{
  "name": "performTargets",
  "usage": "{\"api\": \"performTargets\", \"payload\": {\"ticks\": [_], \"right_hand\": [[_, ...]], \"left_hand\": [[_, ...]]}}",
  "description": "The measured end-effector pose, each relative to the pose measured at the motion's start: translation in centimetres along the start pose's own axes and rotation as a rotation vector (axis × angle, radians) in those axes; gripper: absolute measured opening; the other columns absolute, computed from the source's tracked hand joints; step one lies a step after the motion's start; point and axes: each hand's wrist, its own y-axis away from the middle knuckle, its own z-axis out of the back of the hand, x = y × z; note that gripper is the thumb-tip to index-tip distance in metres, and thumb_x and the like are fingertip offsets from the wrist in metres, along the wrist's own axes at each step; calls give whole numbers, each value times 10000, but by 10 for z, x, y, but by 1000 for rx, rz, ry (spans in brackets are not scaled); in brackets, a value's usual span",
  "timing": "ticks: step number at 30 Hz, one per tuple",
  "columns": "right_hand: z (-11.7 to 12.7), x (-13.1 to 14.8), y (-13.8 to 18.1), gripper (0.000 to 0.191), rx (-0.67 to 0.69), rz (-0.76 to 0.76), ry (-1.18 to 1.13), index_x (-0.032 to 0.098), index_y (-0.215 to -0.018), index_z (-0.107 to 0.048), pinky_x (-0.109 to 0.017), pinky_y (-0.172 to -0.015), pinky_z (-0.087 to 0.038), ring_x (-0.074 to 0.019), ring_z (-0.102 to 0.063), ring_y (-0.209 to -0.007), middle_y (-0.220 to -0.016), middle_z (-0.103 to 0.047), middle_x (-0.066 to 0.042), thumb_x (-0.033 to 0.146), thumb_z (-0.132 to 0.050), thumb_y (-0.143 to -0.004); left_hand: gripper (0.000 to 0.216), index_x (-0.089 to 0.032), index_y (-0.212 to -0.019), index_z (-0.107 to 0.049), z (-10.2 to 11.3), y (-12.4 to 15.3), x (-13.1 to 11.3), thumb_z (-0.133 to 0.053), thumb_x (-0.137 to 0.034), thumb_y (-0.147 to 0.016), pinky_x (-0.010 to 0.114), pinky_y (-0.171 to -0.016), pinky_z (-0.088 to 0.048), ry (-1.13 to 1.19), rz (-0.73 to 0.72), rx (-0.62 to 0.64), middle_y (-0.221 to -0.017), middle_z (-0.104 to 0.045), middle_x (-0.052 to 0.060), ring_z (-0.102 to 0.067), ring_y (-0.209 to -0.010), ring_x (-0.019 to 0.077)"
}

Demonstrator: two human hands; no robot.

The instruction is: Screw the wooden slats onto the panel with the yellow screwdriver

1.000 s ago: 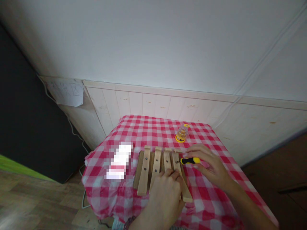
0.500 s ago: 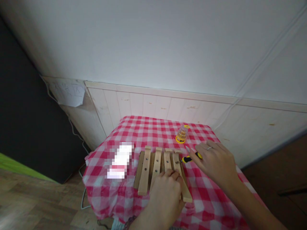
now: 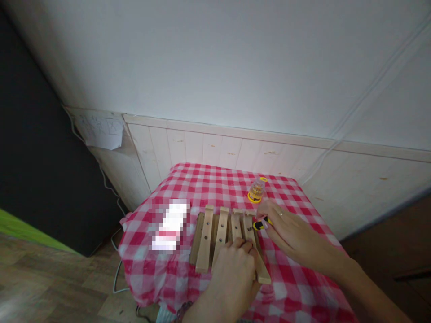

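Observation:
A yellow and black screwdriver [image 3: 260, 224] is in my right hand [image 3: 286, 226], its fingers closed round the handle. The tool lies at a low slant, its tip at a screw in the rightmost slat of a wooden slatted piece [image 3: 204, 251]. Several pale slats with dark screw holes or screw heads cross its base. My left hand [image 3: 234, 276] presses on the right-hand slats with fingers curled over them, hiding their middle parts. Beyond the piece stands a clear bit holder [image 3: 257, 190] with a yellow base and ring, golden bits inside.
The small table wears a red and white checked cloth [image 3: 215, 179]. A bright, pixelated flat object [image 3: 171, 224] lies left of the slats. A white panelled wall [image 3: 218, 150] stands behind, with a paper sheet [image 3: 103, 132] and a cable [image 3: 104, 175] at left.
My right hand has shifted left and turned over the screwdriver handle, covering more of it. The tip stays at the rightmost slat. My left hand keeps its place on the wood.

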Motion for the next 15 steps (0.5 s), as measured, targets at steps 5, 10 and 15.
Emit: {"api": "performTargets", "payload": {"ticks": [5, 10, 15], "right_hand": [[1, 0, -6, 420, -71, 107, 462, 193, -822, -635, -350, -623, -387, -228, -650, -633, -700, -712, -67, 229, -292, -1061], [-7, -8, -9, 543, -164, 13, 509, 191, -716, -675, -340, -593, -340, -187, -556, -431, -466, -634, -35, 354, -302, -1076], [-11, -8, -8, 475, -124, -171, 284, 181, -893, -682, -326, -559, -375, -218, -627, -525, -610, -714, -60, 362, -278, -1067]], "left_hand": [[328, -100, -1098, -719, 0, 1, 0, -599, -118, -793, 443, -1014, -524, -1, 6, 8, -1223, -703, 142, -629, -1141, 313], [356, -83, -1119, -714, 0, 0, 0, -589, -104, -786, 444, -1022, -519, 3, 4, 5, -1229, -700, 143, -617, -1155, 316], [357, -76, -1112, -712, -1, -2, 2, -606, -111, -773, 448, -1029, -516, 3, -3, 4, -1224, -700, 147, -616, -1154, 317]]}}
